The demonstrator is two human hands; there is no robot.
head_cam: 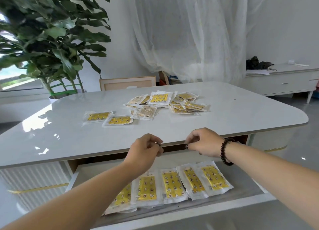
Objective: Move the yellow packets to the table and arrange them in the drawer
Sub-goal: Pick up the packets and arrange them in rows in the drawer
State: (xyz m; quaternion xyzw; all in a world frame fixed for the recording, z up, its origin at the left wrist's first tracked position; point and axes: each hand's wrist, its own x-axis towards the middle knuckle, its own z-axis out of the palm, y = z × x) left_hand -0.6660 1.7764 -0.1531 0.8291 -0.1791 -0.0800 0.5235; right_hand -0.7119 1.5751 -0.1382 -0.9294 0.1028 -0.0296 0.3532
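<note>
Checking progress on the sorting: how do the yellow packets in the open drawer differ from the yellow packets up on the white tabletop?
The yellow packets in the open drawer lie side by side in a row, long sides toward each other, printed faces up. The yellow packets on the white tabletop are mostly a loose overlapping heap at mixed angles, some with the pale side up, and two lie apart to its left. Both groups share clear wrappers with yellow patterned inserts.
</note>
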